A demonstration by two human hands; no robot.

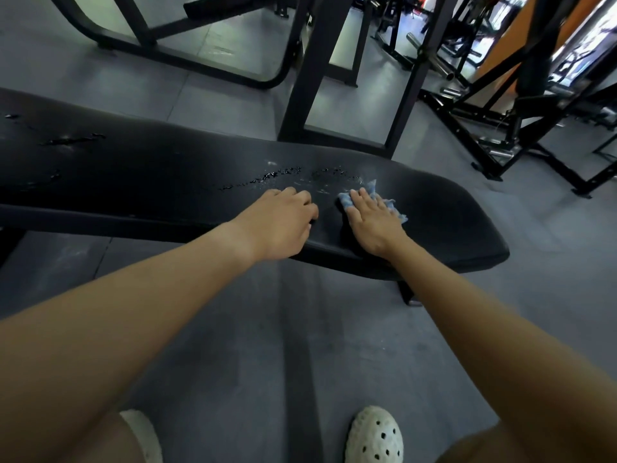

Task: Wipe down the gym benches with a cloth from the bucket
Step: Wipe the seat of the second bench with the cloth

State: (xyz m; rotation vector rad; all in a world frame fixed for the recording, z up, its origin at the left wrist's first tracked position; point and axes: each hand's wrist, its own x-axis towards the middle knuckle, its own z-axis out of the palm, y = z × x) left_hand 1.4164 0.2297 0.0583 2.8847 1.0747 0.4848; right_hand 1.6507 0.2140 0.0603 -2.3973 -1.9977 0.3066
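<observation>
A long black padded bench (160, 175) runs across the view from the left to its rounded right end. A blue cloth (374, 192) lies on the pad near that end, and my right hand (372, 222) presses flat on it with straight fingers. My left hand (283, 222) rests on the pad just left of the cloth, its fingers curled under, holding nothing. Water drops (267, 178) glisten on the pad beyond both hands, and more wet streaks (71, 140) show at the far left. No bucket is in view.
Black steel machine frames (320, 71) stand right behind the bench, with more racks (507, 121) at the back right. The floor is grey rubber tile (253, 345). My white perforated clogs (374, 436) stand on the floor below the bench's near edge.
</observation>
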